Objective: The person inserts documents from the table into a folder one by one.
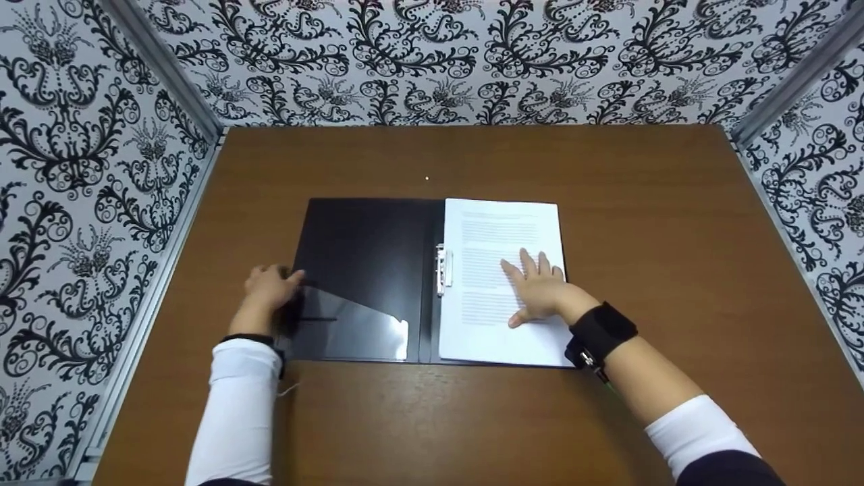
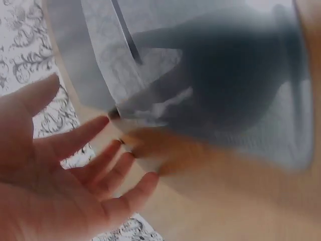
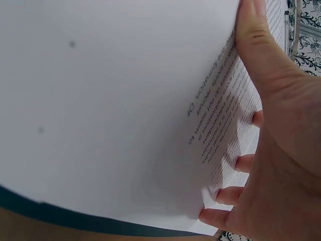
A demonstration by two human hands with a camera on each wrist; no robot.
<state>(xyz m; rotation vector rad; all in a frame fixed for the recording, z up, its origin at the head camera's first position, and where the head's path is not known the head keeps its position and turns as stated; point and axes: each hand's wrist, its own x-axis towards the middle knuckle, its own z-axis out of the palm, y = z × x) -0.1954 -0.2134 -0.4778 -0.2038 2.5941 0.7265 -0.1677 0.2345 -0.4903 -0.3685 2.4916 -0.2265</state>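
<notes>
A dark folder lies spread open on the table, with a clear pocket at the lower part of its left cover. Printed papers lie on the right side, beside a metal clip at the spine. My left hand is at the folder's left edge; in the left wrist view its thumb stands apart and its fingers reach to the cover's edge, with nothing gripped. Spread across the papers, my right hand rests with fingers and thumb extended, also seen on the printed sheet in the right wrist view.
The brown wooden table extends around the folder on all sides. Patterned black-and-white walls enclose it at the back, left and right, with a metal frame rail along the left edge.
</notes>
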